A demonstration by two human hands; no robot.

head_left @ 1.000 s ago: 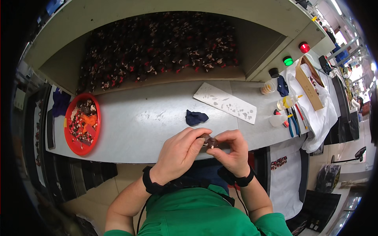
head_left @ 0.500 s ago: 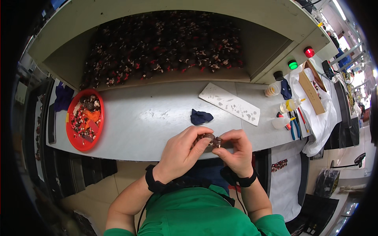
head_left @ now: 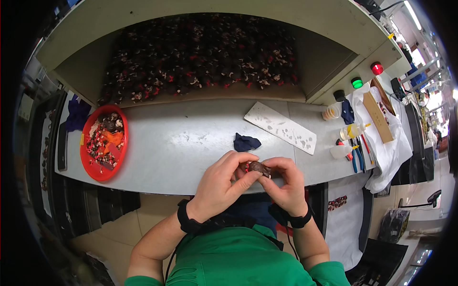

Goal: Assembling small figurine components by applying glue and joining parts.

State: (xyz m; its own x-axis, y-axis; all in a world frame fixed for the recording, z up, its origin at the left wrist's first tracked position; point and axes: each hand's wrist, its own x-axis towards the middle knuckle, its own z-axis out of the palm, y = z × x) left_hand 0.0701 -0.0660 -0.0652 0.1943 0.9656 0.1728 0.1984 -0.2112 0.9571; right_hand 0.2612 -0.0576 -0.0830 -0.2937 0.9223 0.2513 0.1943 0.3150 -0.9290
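Over the front edge of the grey table, a small dark brown figurine [head_left: 259,168] with red and white bits is held between both hands. My left hand [head_left: 225,183] pinches its left side with thumb and forefinger. My right hand [head_left: 286,185] grips the right side, thumb below and fingers above. Parts of the figurine are hidden by the fingertips. Just beyond the hands lies a crumpled dark blue cloth [head_left: 246,142]. Further back, a white slab [head_left: 281,127] with grey spots rests slantwise.
A red basin [head_left: 85,159] of small coloured parts stands at left. Many dark figurines [head_left: 200,57] fill the recess behind the table [head_left: 157,162]. Bottles [head_left: 339,151], pliers [head_left: 354,159], a clear cup [head_left: 330,113] and a cardboard box [head_left: 378,117] sit at right.
The figurine has been turned between my fingers, so a rounded brown side and red bits now show. Both hands stay in nearly the same place.
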